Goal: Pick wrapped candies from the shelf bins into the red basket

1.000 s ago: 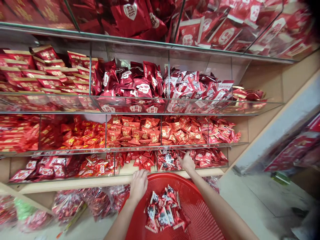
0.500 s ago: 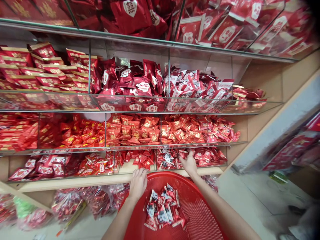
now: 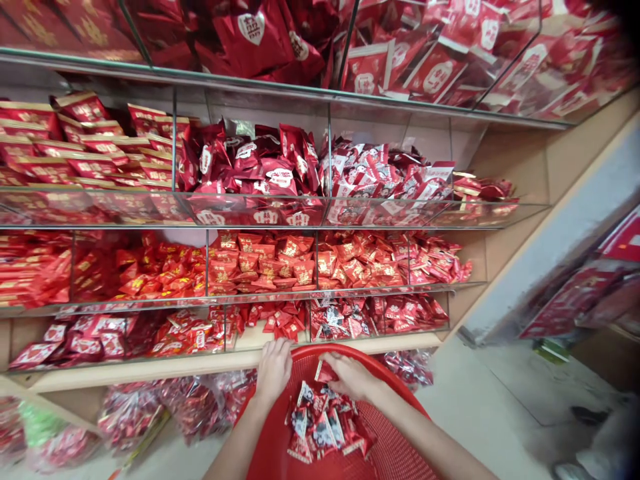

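A red plastic basket [image 3: 395,440] with mesh walls stands in front of the lowest shelf. My left hand [image 3: 274,373] is closed over its left rim. Over the inside of the basket, my right hand [image 3: 354,379] has its fingers curled at a small red sweet packet [image 3: 325,371]. Below, a heap of red, black and white sweet packets [image 3: 325,423] lies on the basket's bottom. Similar packets [image 3: 340,320] fill a compartment of the lowest shelf just behind the rim.
Clear dividers split the shelves into compartments of red wrapped sweets [image 3: 270,260]. Larger red packets [image 3: 270,33] sit on the top shelf. Plastic bags of sweets [image 3: 133,407] lie under the lowest shelf's wooden edge [image 3: 150,367]. Tiled floor [image 3: 480,393] shows at right.
My right hand has come back from the lowest shelf's compartment to inside the basket, with a packet at its fingers. My left hand has stayed on the rim. The view has shifted slightly.
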{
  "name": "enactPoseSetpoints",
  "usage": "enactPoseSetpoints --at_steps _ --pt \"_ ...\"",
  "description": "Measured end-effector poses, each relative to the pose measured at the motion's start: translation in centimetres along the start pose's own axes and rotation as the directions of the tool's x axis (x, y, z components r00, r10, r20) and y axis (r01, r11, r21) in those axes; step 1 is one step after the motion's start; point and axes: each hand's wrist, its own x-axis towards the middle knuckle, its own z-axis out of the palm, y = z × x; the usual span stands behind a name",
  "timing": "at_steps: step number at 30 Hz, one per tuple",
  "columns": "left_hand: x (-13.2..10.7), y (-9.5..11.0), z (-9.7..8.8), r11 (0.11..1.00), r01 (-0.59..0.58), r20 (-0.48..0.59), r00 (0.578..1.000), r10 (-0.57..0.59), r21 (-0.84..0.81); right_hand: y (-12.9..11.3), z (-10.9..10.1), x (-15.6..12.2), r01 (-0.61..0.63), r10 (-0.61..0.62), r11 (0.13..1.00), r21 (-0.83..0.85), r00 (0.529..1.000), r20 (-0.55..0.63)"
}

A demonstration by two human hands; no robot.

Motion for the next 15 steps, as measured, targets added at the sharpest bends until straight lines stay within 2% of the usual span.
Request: enactPoseSetpoints --at_steps 3,9,15 --pt "0.0 0.0 0.0 1.000 0.002 -0.003 1.000 -0.002 0.001 -0.3 0.7 1.2 0.042 -0.034 0.996 -0.084 0.995 0.095" --pt "0.0 -0.1 0.0 1.000 -0.001 -0.006 1.000 0.001 0.000 -1.0 0.8 2.1 0.055 -0.021 0.983 -0.174 0.982 0.190" --pt "-0.1 -0.1 0.0 1.000 0.002 -0.003 1.000 -0.002 0.000 -0.5 1.4 2.4 0.074 -0.043 0.986 -0.149 0.979 0.201"
